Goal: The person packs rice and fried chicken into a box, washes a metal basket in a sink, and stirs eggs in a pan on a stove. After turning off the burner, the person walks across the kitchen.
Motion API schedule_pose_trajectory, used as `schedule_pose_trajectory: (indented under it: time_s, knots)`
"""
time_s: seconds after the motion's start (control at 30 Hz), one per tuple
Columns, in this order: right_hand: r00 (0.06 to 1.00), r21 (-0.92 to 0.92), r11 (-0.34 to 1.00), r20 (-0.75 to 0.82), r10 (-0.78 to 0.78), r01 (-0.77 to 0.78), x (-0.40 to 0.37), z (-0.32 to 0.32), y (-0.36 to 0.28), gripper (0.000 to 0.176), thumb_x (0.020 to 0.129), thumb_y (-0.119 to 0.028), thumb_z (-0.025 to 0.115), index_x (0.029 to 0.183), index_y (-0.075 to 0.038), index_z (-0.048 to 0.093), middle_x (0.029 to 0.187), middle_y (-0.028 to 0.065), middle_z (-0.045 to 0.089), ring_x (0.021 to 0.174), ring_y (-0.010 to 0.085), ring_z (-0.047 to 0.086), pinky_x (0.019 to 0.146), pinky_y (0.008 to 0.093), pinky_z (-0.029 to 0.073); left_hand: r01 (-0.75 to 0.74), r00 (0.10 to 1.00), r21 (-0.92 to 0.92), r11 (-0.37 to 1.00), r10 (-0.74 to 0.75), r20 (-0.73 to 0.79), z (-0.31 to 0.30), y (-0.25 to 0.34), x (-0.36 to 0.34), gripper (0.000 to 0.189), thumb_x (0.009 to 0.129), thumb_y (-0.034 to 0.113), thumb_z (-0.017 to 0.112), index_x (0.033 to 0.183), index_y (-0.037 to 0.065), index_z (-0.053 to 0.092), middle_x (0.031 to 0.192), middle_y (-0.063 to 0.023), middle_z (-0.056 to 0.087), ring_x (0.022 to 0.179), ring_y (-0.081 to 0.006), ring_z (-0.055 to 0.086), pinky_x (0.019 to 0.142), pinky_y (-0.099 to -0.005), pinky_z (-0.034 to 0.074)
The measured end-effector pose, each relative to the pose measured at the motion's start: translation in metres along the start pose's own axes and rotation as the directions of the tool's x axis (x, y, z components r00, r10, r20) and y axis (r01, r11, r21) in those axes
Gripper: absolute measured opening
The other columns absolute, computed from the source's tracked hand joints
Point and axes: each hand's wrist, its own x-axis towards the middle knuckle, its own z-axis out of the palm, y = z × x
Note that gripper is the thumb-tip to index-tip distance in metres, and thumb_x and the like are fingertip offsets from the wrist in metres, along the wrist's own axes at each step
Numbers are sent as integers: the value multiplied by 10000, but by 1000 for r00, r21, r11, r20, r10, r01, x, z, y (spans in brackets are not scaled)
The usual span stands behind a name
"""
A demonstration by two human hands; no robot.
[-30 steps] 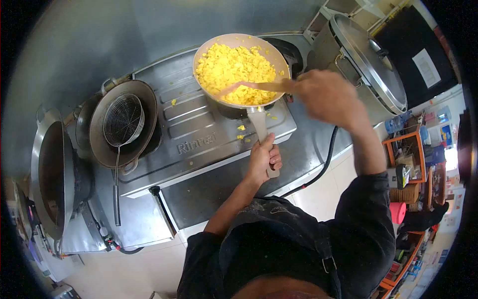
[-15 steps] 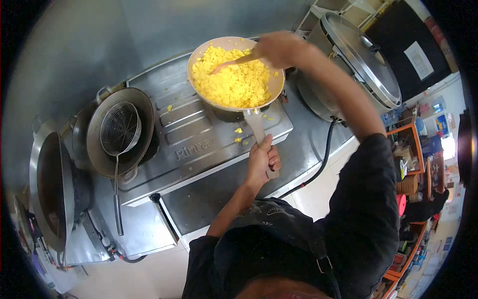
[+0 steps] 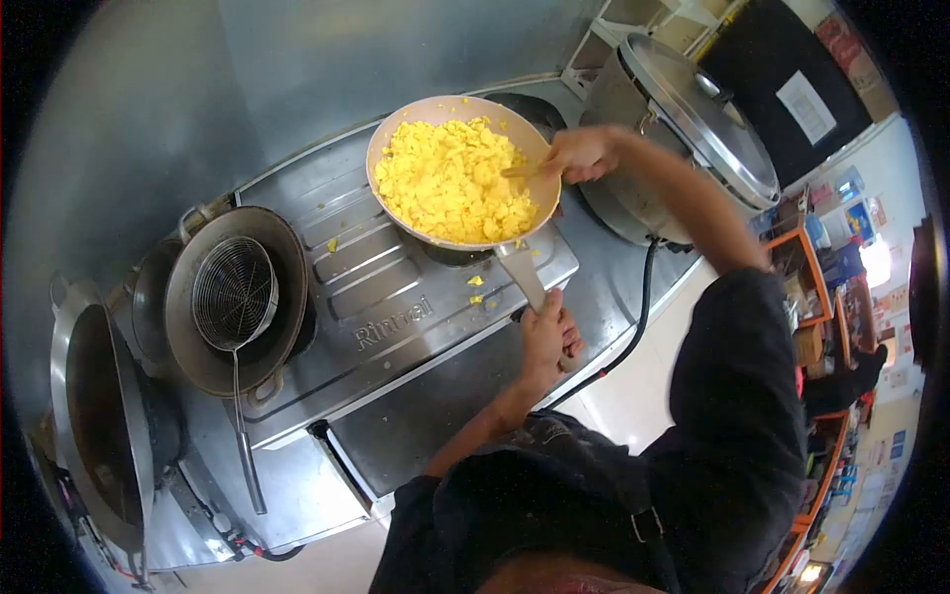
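Note:
A light-coloured frying pan (image 3: 547, 148) holds a heap of yellow scrambled egg (image 3: 445, 183) over the steel stove (image 3: 406, 287). My left hand (image 3: 550, 337) is wrapped round the pan's pale handle (image 3: 522, 275), below the pan. At the pan's right rim, my right hand (image 3: 584, 154) grips a wooden spatula (image 3: 522, 171); its far end is hidden in the egg. Small bits of egg (image 3: 476, 280) lie on the stove top near the handle.
Left of the stove, a wire strainer (image 3: 236, 292) rests in a dark wok (image 3: 183, 332). A larger wok (image 3: 142, 426) stands at the far left. A big lidded metal cooker (image 3: 633, 188) is at the right, with a black hose (image 3: 643, 307) below it.
My right hand has moved lower at the pan's right side, and the spatula has shifted right through the egg. The whole view has shifted slightly. My left hand still holds the handle.

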Motion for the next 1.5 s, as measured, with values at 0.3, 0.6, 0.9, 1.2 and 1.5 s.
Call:
schedule_pose_trajectory:
  time_s: [0.3, 0.6, 0.9, 1.2, 1.5]
  knots:
    - [712, -814, 551, -498, -495, -185, -33, 77, -16, 373, 867, -208, 488, 1195, -33, 512, 814, 159, 654, 634, 266, 652, 537, 367, 510, 57, 998, 23, 998, -57, -3, -12, 28, 0, 253, 944, 314, 491, 789, 155, 370, 544, 42, 313, 420, -81, 314, 365, -254, 300]
    - [749, -841, 446, -502, -433, -306, -158, 90, -34, 511, 863, -177, 502, 1360, -146, 391, 864, 109, 636, 659, 254, 655, 551, 362, 528, 53, 999, -3, 999, -53, 13, -12, 30, 4, 241, 953, 291, 473, 787, 146, 378, 544, 43, 306, 423, -74, 310, 368, -249, 293]
    - [765, -832, 505, -475, -435, -230, -162, 95, -90, 406, 826, -145, 523, 1217, -237, 578, 840, 87, 673, 710, 237, 674, 627, 355, 538, -18, 999, 10, 1000, 19, -48, -10, 16, 0, 245, 950, 293, 478, 776, 154, 376, 552, 45, 302, 424, -72, 290, 367, -251, 264]
    - [723, -875, 471, -396, -566, -111, -105, 80, -49, 326, 809, -146, 533, 1121, -109, 620, 917, 147, 676, 822, 293, 668, 722, 412, 533, -166, 983, -80, 983, 159, -86, 18, -23, 22, 192, 943, 262, 486, 829, 136, 396, 568, 28, 303, 428, -89, 299, 374, -265, 276]
    - [-186, -508, 754, -859, -477, 416, -95, 181, 111, 95, 789, -59, 613, 714, -3, 629, 617, 114, 565, 512, 222, 530, 505, 347, 428, -358, 926, -37, 933, 350, -137, 22, -47, 16, 287, 945, 343, 448, 989, 59, 435, 619, -10, 457, 447, -127, 433, 416, -272, 402]
